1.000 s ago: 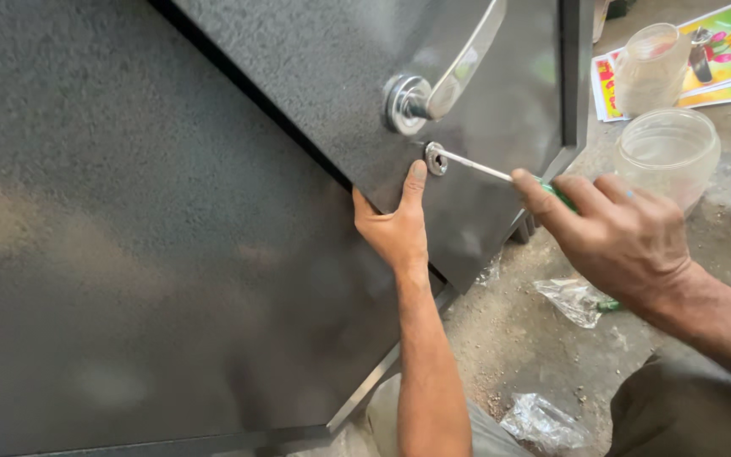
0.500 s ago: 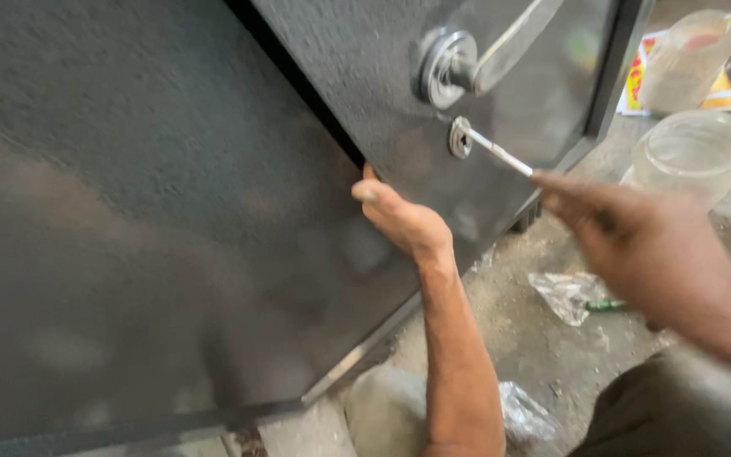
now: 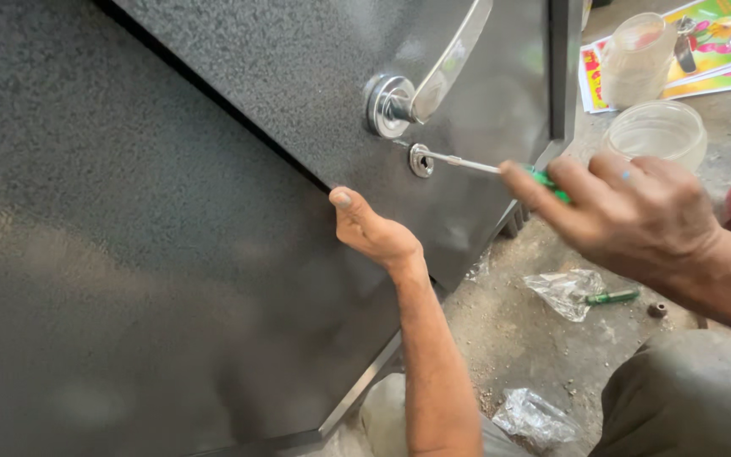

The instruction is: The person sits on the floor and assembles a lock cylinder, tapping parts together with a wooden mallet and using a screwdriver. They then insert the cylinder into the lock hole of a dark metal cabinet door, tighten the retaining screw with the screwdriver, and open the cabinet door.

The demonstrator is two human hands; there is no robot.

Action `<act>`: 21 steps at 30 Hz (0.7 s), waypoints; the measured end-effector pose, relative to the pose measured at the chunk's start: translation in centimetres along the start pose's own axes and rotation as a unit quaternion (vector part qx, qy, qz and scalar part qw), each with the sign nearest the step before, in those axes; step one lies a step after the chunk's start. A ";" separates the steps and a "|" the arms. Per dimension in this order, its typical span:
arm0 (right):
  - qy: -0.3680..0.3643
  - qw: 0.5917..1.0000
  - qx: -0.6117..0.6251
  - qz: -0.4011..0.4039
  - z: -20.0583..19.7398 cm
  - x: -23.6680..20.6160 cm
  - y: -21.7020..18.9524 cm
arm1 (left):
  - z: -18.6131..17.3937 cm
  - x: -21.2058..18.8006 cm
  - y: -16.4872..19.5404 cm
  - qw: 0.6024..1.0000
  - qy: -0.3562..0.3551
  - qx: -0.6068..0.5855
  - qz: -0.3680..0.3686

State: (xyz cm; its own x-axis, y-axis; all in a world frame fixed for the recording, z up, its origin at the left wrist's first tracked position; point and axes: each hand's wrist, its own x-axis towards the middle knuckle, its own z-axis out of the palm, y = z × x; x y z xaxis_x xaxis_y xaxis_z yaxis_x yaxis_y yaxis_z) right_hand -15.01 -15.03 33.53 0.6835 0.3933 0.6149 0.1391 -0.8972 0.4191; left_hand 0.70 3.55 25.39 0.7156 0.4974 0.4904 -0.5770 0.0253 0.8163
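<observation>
Shifted since the earlier frame: my left hand [image 3: 371, 230] slid down the dark metal door [image 3: 239, 76], thumb up, fingers hooked behind its edge. Right hand [image 3: 628, 211] clenched around green-handled screwdriver [image 3: 501, 169]; its tip sits in the small round lock [image 3: 420, 160] below the chrome handle [image 3: 420, 89].

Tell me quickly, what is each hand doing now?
Left hand: fingers hooked on the edge of the dark metal door, holding no tool.
Right hand: closed around a green-handled screwdriver, tip at the round lock plate.
</observation>
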 end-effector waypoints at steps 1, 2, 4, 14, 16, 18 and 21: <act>-0.015 0.999 -0.021 -0.018 -0.3 0.5 -0.2 | 0.0 0.0 0.2 1.000 0.002 -0.004 -0.011; -0.030 0.998 -0.041 -0.037 -0.7 1.1 -0.4 | 0.0 -0.1 0.3 1.000 0.005 -0.006 -0.023; -0.166 0.981 0.064 0.081 -1.7 2.5 -1.0 | -0.1 -0.2 0.5 0.999 0.004 -0.006 -0.041; -0.223 0.852 0.363 0.304 -1.2 3.0 -1.0 | -0.7 0.1 1.3 0.996 -0.051 -0.039 -0.065; -0.160 0.957 0.198 0.138 -0.4 1.9 -0.9 | -1.0 0.3 1.4 0.995 -0.051 -0.034 -0.073; -0.099 0.993 0.059 0.030 0.3 1.2 -0.9 | -1.0 0.3 1.3 0.995 -0.053 -0.036 -0.078; -0.048 0.997 -0.056 -0.040 1.2 0.9 -0.9 | -0.7 0.4 1.1 0.994 -0.037 -0.073 -0.072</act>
State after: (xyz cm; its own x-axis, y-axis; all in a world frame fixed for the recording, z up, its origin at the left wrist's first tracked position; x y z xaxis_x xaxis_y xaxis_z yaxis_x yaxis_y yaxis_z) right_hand -13.71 -14.08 32.89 0.7391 0.4366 0.5130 0.1188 -0.8341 0.5387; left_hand 0.06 4.32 26.27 0.8184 0.4145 0.3981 -0.5142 0.2187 0.8293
